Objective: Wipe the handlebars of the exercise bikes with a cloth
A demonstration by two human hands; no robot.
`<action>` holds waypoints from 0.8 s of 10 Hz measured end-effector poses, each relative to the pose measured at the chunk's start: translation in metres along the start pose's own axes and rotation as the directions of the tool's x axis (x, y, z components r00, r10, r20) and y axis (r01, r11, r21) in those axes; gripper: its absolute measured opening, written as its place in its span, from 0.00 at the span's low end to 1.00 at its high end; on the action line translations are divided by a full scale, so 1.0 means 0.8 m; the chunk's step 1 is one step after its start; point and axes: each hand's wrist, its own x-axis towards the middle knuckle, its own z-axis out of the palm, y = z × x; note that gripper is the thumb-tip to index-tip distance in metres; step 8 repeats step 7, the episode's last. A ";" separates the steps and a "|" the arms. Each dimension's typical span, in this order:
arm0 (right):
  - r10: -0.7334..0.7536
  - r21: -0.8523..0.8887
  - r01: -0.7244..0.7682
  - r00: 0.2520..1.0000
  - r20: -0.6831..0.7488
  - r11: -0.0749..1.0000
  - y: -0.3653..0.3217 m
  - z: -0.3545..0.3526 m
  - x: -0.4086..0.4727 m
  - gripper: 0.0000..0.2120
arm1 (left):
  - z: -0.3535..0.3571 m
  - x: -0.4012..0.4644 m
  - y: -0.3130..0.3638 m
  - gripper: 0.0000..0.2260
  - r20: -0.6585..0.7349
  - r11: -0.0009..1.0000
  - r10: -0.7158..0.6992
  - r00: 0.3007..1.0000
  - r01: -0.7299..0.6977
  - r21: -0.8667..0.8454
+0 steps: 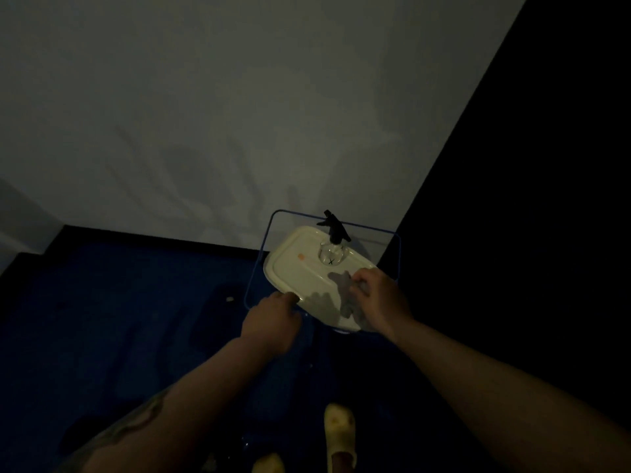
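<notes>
- Single view, head-worn: the wide-angle camera looks forward and steeply down from above the person's own arms.
- Facing: toward a room corner where a pale wall meets a dark wall; blue floor fills the lower field.
- Nearness: forearms enter from the bottom edge; the left hand and right hand reach a white tray at mid-frame, at arm's length.
- Lower edge: yellow shoes lie directly beneath the lens.
- Lighting is dim; fine detail is lost.

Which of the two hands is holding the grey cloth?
The right hand: it grips the grey cloth over the white lid. The left hand only touches the lid's near edge.
</notes>
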 end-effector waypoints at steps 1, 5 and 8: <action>-0.043 -0.110 0.040 0.999 -0.027 0.993 0.026 0.023 0.054 0.06 | 0.008 0.033 -0.003 0.18 -0.023 0.999 -0.028 0.999 0.027 -0.024; 0.117 -0.228 -0.049 0.948 0.295 0.972 0.076 0.155 0.110 0.10 | 0.067 0.048 -0.040 0.17 0.058 0.981 -0.159 0.986 0.164 -0.100; 0.155 -0.108 -0.124 0.922 0.354 0.986 0.053 0.118 0.080 0.24 | 0.037 0.017 -0.046 0.17 0.030 0.989 -0.132 0.991 0.133 -0.065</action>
